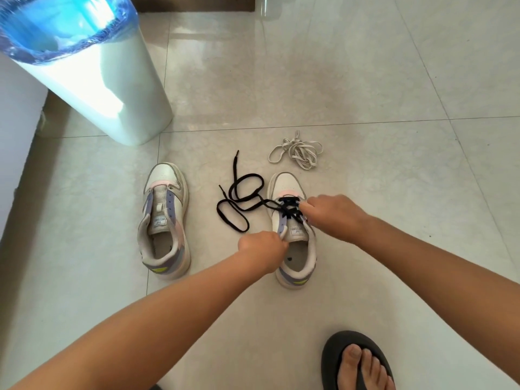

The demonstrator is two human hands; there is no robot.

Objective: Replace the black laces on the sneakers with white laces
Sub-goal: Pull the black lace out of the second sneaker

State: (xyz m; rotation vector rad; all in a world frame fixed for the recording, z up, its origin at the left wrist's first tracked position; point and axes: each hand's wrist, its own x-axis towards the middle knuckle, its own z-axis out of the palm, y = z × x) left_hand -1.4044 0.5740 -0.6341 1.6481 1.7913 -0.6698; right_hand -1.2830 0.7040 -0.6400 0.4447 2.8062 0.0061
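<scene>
Facing camera, tongue label [296,229] (blurred, perhaps unreadable)

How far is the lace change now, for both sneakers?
Done: the left sneaker has no lace. In hand: the right sneaker keeps its black lace only in the lower eyelets; the left hand grips its collar, the right hand works at the lacing. Left: the white laces lie bundled on the floor, unused.

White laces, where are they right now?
In the head view the white laces lie bunched on the floor tiles, just beyond the toe of the right-hand sneaker, right of the loose black lace.
</scene>
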